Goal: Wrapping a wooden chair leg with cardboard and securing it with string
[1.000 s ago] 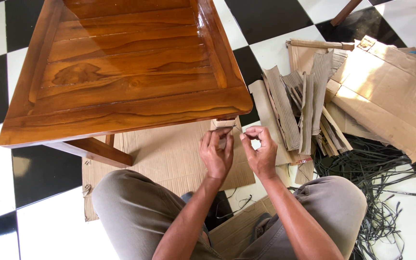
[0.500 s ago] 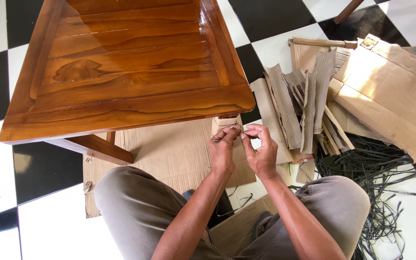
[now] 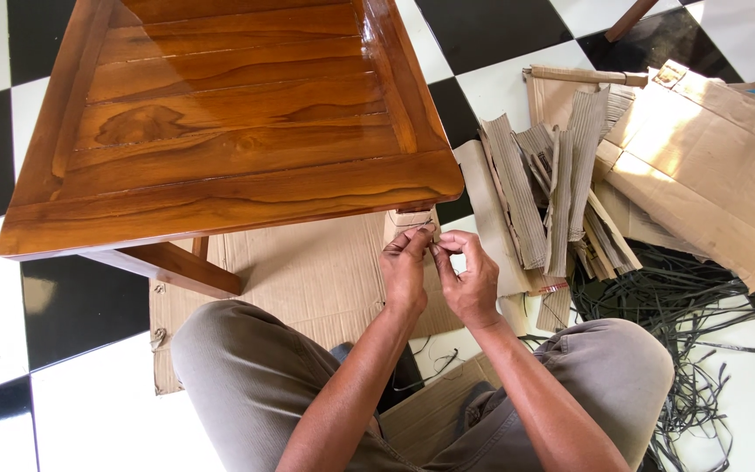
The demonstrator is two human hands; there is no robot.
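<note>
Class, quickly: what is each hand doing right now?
Left hand: fingers pinched on a thin dark strap at the cardboard-wrapped table leg.
Right hand: pinched shut; contents unclear.

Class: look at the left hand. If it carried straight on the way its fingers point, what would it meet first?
Most likely the cardboard-wrapped table leg, just beyond the left hand, under the table's corner; depth is hard to judge.

Bright daylight (glare on tabletop (image 3: 220,105))

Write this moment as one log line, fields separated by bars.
left hand: pinching thin strap | right hand: pinching same strap | place: cardboard-wrapped table leg
</note>
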